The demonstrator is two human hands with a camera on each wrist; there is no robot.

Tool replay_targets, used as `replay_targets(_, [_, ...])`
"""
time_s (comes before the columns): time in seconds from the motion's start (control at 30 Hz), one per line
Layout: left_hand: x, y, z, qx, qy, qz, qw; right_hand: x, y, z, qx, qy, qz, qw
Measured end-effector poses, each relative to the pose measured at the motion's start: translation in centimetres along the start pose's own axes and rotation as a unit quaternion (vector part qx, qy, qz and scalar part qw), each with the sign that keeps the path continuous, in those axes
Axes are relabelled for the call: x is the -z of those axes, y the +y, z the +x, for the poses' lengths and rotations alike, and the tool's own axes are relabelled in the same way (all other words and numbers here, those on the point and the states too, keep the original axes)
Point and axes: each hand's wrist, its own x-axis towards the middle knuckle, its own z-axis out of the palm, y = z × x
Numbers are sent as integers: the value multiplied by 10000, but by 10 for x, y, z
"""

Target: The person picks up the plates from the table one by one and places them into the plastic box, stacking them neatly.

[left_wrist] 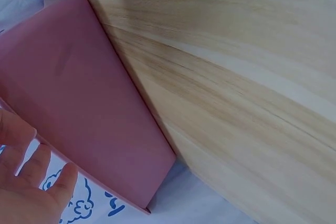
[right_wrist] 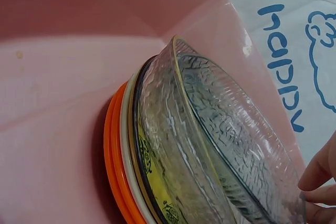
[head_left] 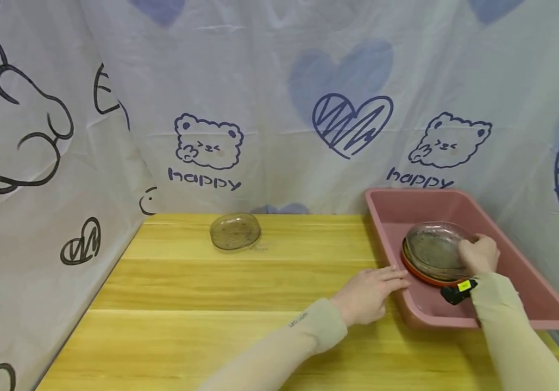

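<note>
In the head view a pink plastic basin (head_left: 509,260) stands at the right of the table. My left hand (head_left: 367,293) rests on its near left rim with fingers extended; the left wrist view shows the fingertips (left_wrist: 65,179) by that rim. Inside the basin, my right hand (head_left: 479,254) pinches the right edge of a clear textured glass dish (head_left: 431,247). The right wrist view shows this dish (right_wrist: 231,124) tilted above another clear glass dish (right_wrist: 163,129). Under them lie stacked plates, with yellow, white and orange (right_wrist: 118,156) edges showing.
Another clear glass dish (head_left: 235,231) sits on the wooden table (head_left: 186,288) near its back edge, left of centre. A printed cloth (head_left: 269,108) hangs behind and at both sides, close to the basin. A black strap-like piece (head_left: 455,293) hangs at my right wrist.
</note>
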Motion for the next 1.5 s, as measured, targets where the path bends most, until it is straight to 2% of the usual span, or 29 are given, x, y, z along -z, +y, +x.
replay_targets(0.23, [-1,0,-1,-34,-3,-14,10000,-1,4,2,-119,-65,26,9999])
replay_targets(0.5, [-5,-2,1,-155,68,-111,9998,3,9,5,-86,-216,-173,9996])
replay_targets(0.67, [-4,-3,4,-194,165,4,9997,2,12,10,-118,-323,-337,9988])
replay_targets(0.77, [-3,-2,4,-182,185,43,9997,2,14,11,-67,-443,-426,9981])
replay_targets(1.0, [-3,-2,4,-153,24,-79,9998,6,23,11,343,-549,-722,9953])
replay_targets(1.27, [-3,-2,3,-164,64,-165,9997,5,22,13,221,-738,-862,9933])
replay_targets(1.5, [-6,-3,4,-218,117,-163,9996,8,22,11,392,-896,-995,9902])
